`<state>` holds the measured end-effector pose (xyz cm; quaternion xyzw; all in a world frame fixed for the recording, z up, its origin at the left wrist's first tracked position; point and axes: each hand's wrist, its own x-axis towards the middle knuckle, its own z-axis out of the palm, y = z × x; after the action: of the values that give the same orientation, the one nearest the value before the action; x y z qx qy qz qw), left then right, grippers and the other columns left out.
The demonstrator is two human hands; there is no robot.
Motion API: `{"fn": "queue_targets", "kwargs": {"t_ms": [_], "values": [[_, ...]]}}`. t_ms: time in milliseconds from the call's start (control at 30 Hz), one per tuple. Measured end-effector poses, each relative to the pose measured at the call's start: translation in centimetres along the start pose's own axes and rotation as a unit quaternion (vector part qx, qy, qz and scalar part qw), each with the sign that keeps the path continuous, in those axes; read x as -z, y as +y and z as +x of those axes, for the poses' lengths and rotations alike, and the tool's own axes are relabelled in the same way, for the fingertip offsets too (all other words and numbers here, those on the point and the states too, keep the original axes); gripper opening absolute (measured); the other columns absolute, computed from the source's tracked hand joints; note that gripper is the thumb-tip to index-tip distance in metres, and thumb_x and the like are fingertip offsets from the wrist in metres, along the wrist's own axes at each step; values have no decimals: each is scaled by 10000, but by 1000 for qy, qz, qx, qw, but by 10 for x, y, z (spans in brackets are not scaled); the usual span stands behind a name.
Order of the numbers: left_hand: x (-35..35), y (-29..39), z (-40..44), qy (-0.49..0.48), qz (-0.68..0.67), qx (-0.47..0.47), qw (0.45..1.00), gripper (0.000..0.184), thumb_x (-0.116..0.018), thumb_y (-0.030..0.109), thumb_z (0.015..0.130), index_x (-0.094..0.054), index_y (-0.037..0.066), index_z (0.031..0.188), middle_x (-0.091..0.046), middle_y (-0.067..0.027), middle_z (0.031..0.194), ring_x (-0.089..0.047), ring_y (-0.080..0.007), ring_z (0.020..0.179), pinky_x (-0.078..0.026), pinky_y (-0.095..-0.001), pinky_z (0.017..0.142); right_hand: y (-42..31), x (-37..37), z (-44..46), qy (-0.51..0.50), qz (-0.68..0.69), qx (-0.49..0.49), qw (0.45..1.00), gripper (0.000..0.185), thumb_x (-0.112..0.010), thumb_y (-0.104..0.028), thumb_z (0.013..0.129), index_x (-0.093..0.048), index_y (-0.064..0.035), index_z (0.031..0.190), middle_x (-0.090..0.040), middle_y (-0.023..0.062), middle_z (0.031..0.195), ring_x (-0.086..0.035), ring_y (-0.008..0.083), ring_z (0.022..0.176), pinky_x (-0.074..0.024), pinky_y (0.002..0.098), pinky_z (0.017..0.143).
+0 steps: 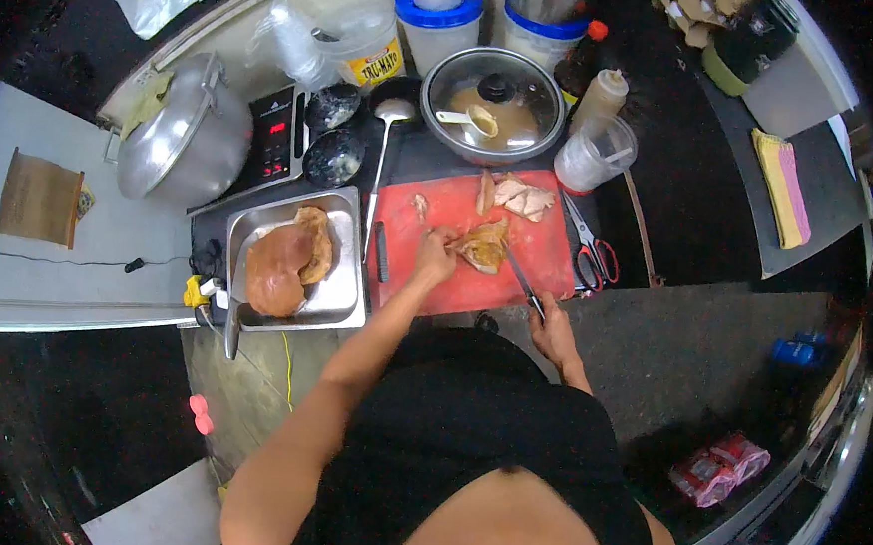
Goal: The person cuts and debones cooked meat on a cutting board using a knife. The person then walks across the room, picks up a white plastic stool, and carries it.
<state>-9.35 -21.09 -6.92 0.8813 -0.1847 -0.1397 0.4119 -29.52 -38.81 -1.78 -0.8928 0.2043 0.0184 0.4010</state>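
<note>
On a red cutting board [420, 294] lies a piece of cooked, browned meat [483, 246]. My left hand [437, 256] grips its left end with closed fingers. My right hand [555, 332] is wrapped round the handle of a knife [525, 282], whose blade slants up and left to the meat's right edge. Whether the blade is cutting in or only touching, I cannot tell. Pale sliced meat [524, 197] sits at the back of the board, with a small scrap [420, 207] at the back left.
A steel tray [354, 312] with large browned meat pieces [279, 268] stands left of the board. Red-handled scissors [593, 257] lie to the right. Behind are a ladle [394, 111], a glass-lidded pot [436, 113], a clear container [596, 154] and an induction cooker [277, 141] beside a big pot [190, 138].
</note>
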Motion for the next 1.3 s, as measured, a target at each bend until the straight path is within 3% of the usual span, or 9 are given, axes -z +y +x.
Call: {"fn": "queue_targets", "kwargs": {"t_ms": [67,167,267,500,600,767,1000,1300], "values": [[-1,-8,-5,-14,-17,71,997,212,-584,10,736,-618,39,943,-639,-149,913,-609,-300,863,-483,-388,758,-7,0,0,2,0,0,1000,289,-518,-41,800,-497,-54,1088,-592,252,831,-584,425,810,-449,445,684],[-7,-15,-8,-38,-159,117,980,270,-587,-5,735,-609,34,1001,-645,-130,908,-628,-250,833,-503,-338,716,-5,-4,-2,-2,-18,30,999,255,-528,-54,794,-475,-52,1044,-587,263,802,-575,448,772,-438,494,651],[-13,-11,-6,-42,-175,72,981,317,-609,-5,723,-607,38,1038,-644,-116,948,-628,-203,839,-503,-315,732,9,-14,-4,-27,-28,33,999,248,-531,-55,793,-463,-49,1031,-582,271,780,-571,458,746,-434,516,626],[-17,-7,5,-16,-164,54,985,362,-552,-69,715,-608,46,1054,-651,-114,936,-631,-185,814,-503,-284,716,2,-10,-5,-39,-24,48,998,216,-523,-37,789,-479,-31,1000,-573,282,759,-566,465,736,-430,522,618],[-24,-19,14,-11,-180,23,983,365,-543,-80,716,-607,43,1054,-654,-107,926,-631,-176,797,-504,-278,702,1,-6,-5,-24,-52,14,998,303,-540,-23,785,-512,-56,1085,-604,247,836,-579,430,835,-458,454,696],[-26,-15,15,-1,-199,38,979,332,-602,-55,730,-609,44,1046,-654,-104,918,-629,-161,778,-505,-276,689,-6,1,-6,-13,-11,28,999,355,-547,-13,771,-500,-47,1121,-597,256,899,-562,438,889,-454,455,729],[-15,1,16,8,-189,35,981,267,-615,-44,734,-631,32,990,-647,-106,891,-629,-171,769,-510,-287,686,-10,-15,3,12,32,107,994,372,-523,6,783,-470,-38,1148,-578,276,939,-554,454,890,-450,463,731],[-5,22,-9,52,-89,-21,994,320,-715,115,662,-635,34,962,-529,-148,1063,-582,-256,903,-498,-332,741,-33,-18,7,-43,-45,25,998,380,-507,-19,812,-433,-91,1177,-578,268,889,-555,465,821,-432,501,677]]}}
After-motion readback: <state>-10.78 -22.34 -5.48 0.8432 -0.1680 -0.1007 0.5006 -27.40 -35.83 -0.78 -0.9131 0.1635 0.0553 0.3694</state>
